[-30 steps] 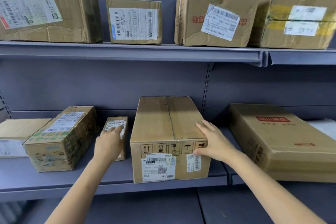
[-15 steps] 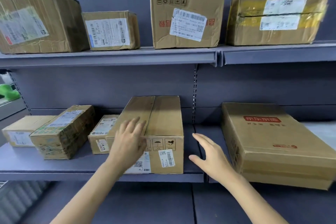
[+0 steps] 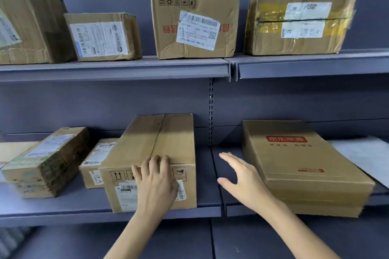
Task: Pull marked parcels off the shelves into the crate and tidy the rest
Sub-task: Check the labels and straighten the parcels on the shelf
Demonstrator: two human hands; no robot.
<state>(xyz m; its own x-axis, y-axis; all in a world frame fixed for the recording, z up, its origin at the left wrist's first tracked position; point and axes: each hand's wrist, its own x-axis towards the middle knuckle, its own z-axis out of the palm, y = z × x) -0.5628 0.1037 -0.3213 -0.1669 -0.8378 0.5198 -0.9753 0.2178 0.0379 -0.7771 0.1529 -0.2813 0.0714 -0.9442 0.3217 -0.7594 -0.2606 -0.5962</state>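
A long brown carton (image 3: 160, 147) lies on the lower shelf (image 3: 63, 210), its labelled end facing me. My left hand (image 3: 156, 181) rests on that front end, fingers hooked over the top edge. My right hand (image 3: 242, 178) hovers open, fingers spread, in the gap between this carton and a flat brown box (image 3: 299, 164) with red print to the right. A small labelled box (image 3: 95, 160) sits just left of the carton, touching it. No crate is in view.
Left on the lower shelf stands a taped parcel (image 3: 48, 162) and a pale box (image 3: 12, 149) behind it. The upper shelf (image 3: 117, 67) holds several labelled cartons, one (image 3: 193, 21) dented, one (image 3: 301, 17) with yellow tape. A white sheet (image 3: 362, 153) lies far right.
My left hand left the small box and moved onto the long carton's front end. My right hand came off the carton into the gap. The view shifted right.
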